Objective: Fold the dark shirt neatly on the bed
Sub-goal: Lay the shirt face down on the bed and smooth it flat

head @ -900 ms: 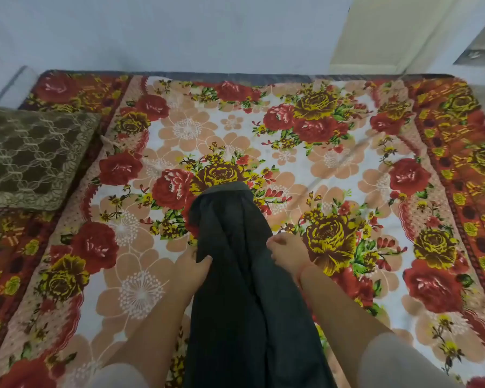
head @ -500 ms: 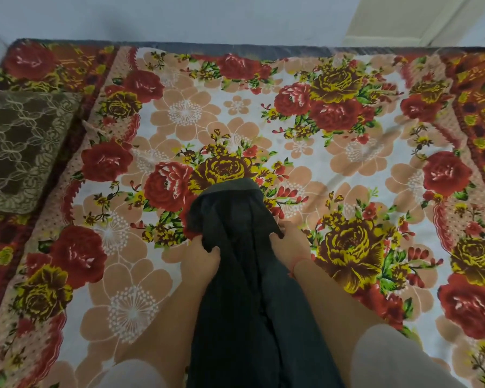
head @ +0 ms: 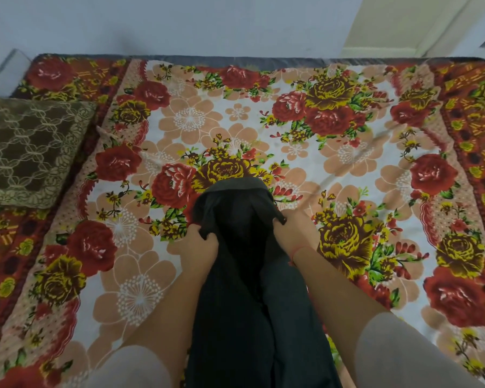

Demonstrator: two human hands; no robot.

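The dark shirt [head: 249, 289] lies as a long, narrow, bunched strip down the middle of the bed [head: 347, 169], running from the bed's centre toward me between my forearms. My left hand [head: 200, 247] grips its left edge, fingers curled into the fabric. My right hand [head: 294, 233] pinches the right edge at about the same height. The far end of the shirt, past my hands, rests rounded on the floral sheet. The near end runs out of the bottom of the view.
A brown patterned pillow [head: 28, 152] lies at the bed's left side. A pale wall [head: 179, 23] stands behind the far edge of the bed, with a door frame [head: 403, 23] at the upper right. Floral sheet spreads to both sides of the shirt.
Both hands have slid a little farther up the shirt's edges and closed on the fabric. The far end looks more gathered and lifted.
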